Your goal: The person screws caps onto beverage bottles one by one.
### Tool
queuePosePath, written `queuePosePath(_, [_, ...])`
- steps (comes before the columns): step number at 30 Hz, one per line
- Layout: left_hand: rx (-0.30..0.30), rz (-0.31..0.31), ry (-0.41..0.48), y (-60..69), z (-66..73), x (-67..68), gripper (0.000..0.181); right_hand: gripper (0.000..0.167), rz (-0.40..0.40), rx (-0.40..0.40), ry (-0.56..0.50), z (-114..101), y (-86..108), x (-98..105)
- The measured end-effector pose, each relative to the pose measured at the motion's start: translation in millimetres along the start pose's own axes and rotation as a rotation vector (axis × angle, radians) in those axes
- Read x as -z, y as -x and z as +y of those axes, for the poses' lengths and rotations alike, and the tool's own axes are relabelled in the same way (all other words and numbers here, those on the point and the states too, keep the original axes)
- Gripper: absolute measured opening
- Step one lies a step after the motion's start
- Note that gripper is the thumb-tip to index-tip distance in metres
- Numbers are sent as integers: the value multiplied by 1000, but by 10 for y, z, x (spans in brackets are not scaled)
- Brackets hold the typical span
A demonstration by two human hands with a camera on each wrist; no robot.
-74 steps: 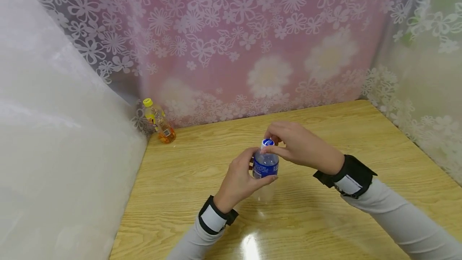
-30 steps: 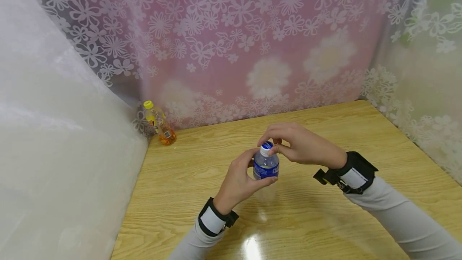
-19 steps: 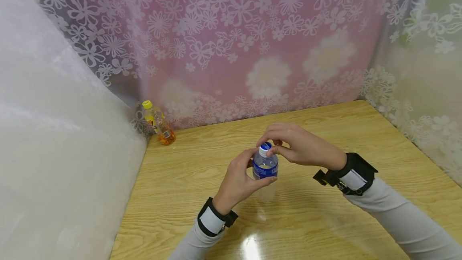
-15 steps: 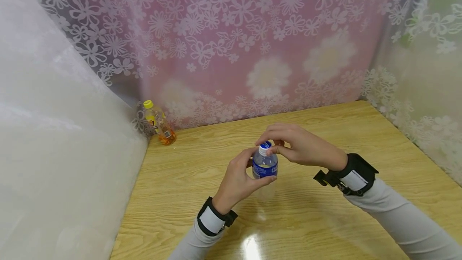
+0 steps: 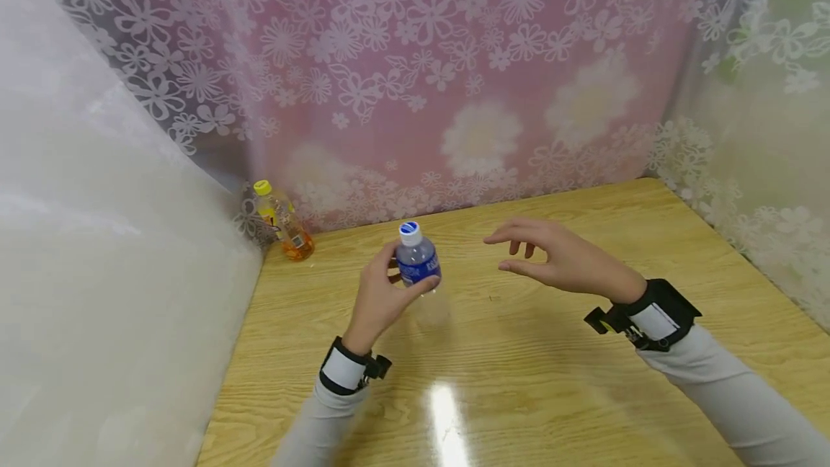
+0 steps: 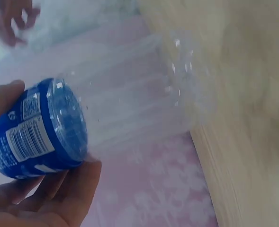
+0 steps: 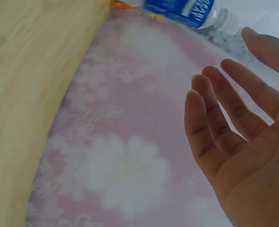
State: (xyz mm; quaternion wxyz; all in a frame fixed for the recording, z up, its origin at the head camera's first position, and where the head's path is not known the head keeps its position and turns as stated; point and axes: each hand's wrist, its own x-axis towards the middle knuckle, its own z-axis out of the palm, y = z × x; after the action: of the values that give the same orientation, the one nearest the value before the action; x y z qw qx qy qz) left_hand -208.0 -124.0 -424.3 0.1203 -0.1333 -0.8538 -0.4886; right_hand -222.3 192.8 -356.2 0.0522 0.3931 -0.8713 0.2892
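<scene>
My left hand [image 5: 381, 295] grips a clear plastic bottle [image 5: 418, 263] around its blue label, with the white-and-blue cap [image 5: 410, 233] on top. Fingers wrap the far side and the thumb lies across the front. In the left wrist view, the bottle's transparent lower part [image 6: 125, 94] extends past the blue label [image 6: 32, 130] over the table edge. Whether its base touches the table cannot be told. To the right, my right hand [image 5: 560, 256] is apart from the bottle, fingers loosely extended and holding nothing. The right wrist view shows its palm [image 7: 257, 165] facing the camera.
A yellow-capped bottle [image 5: 285, 222] with some orange liquid stands at the table's far left corner. The wooden table [image 5: 551, 380] meets a pink floral curtain [image 5: 389, 128] behind. A whitish sheet [image 5: 117, 272] hangs on the left, and a floral curtain [image 5: 765, 186] on the right.
The right hand has let go of the cap and moved slightly right, its fingers spreading. The left hand has carried the capped bottle left and farther from me.
</scene>
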Motion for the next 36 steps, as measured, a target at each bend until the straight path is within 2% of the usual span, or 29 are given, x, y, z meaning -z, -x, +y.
queuePosePath(4, [95, 115, -3, -292, -264, 327, 78, 36, -11, -59, -39, 217, 131, -42])
queuePosePath(9, [137, 318, -90, -715, -652, 692, 81, 32, -29, -160, -63, 456, 309, -78])
queuePosePath(11, [160, 402, -132, -859, -821, 793, 80, 32, -24, -187, -62, 515, 367, -93])
queuePosePath(14, [210, 474, -159, -999, -1061, 890, 80, 29, 1, -202, -53, 556, 435, -116])
queuePosePath(19, [301, 527, -136, -1043, -1424, 976, 83, 26, 25, -178, -55, 559, 496, -161])
queuePosePath(23, [332, 555, -146, -1013, -1583, 1024, 84, 26, 17, -165, -60, 576, 510, -215])
queuePosePath(28, [320, 545, -190, -1023, -1607, 1062, 82, 26, 3, -177, -82, 582, 497, -266])
queuePosePath(33, [327, 558, -176, -1013, -1584, 1063, 87, 29, -27, -187, -94, 592, 467, -315])
queuePosePath(36, [290, 579, -194, -968, -1555, 1049, 90, 31, -33, -204, -66, 641, 458, -344])
